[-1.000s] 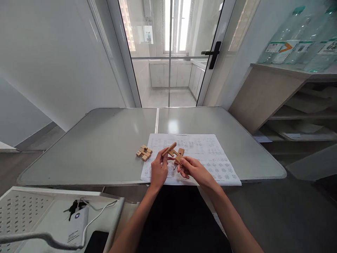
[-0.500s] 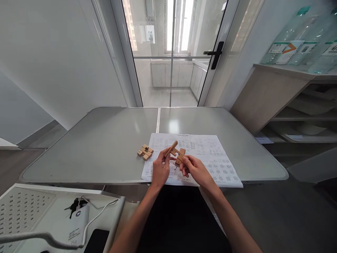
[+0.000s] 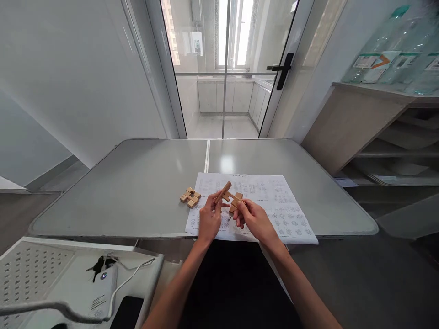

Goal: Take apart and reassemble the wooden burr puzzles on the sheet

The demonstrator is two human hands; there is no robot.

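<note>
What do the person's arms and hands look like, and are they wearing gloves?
No gloves! The left hand and right hand are bare. The left forearm and right forearm are bare too, with no sleeves, watch or bracelet showing.

a pale grey desk [image 3: 151, 183] with rounded corners stands before a glass door [image 3: 225, 74], beyond which a bright window [image 3: 240, 34] shows above low white cabinets [image 3: 224, 97]. a white wall [image 3: 68, 68] rises on the left, open shelves [image 3: 387, 152] stand on the right, and the floor [image 3: 346, 278] is dark grey.
</note>
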